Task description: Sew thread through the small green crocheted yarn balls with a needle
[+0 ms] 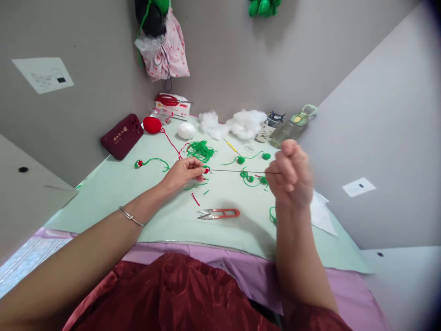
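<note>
My left hand [189,170] pinches a small red and green crocheted piece [206,170] over the middle of the table. From that piece a thin black thread [227,171] runs straight and taut to my right hand [291,170]. The right hand is raised in a closed fist, slightly blurred, with the thread's far end inside its fingers. Whether it also grips a needle is hidden. Below the thread lie orange-handled thread snips [222,213], blades to the left. A short red yarn scrap [195,199] is near them.
Green yarn strands [201,151], a red yarn ball [152,125], a white yarn ball [186,131] and stuffing [246,124] lie toward the back. A maroon phone [122,136] is at left. A bottle [292,126], a yellow crochet hook [231,146] and small green crocheted balls [240,160] sit rightward.
</note>
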Action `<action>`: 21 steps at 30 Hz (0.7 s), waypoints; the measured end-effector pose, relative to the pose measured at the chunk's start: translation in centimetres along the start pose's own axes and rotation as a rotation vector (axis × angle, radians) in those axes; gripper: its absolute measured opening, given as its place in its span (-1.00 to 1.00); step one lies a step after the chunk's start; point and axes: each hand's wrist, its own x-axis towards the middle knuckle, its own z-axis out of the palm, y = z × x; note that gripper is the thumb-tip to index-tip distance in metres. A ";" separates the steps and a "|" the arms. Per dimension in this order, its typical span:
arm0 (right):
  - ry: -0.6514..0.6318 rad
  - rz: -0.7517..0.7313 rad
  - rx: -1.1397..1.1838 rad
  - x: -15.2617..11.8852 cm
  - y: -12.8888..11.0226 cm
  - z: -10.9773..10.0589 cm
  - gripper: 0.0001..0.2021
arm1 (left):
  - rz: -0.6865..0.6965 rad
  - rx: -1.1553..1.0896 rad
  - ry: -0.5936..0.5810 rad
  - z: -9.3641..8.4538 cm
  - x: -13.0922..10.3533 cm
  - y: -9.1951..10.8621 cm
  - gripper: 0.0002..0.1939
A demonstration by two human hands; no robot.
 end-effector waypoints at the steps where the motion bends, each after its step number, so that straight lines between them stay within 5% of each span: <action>1: 0.040 -0.038 0.037 0.0 -0.4 -0.7 -0.72 | 0.002 0.009 0.011 -0.1 0.1 0.0 -0.68; 6: 0.080 -0.197 0.150 -0.3 -1.5 -3.4 -0.75 | 0.059 0.107 0.063 -0.4 0.3 -0.2 -0.69; 10: 0.079 -0.171 0.126 0.1 -1.4 -3.5 -0.84 | 0.097 0.152 0.077 -0.6 0.4 -0.6 -0.67; 16: -0.055 0.033 -0.281 0.2 2.2 0.2 -0.89 | 0.088 0.027 -0.013 -0.4 0.2 -0.6 -0.65; 21: -0.150 -0.134 -0.839 -0.8 5.5 3.5 -0.91 | 0.110 0.002 -0.011 -0.2 -0.1 -0.4 -0.65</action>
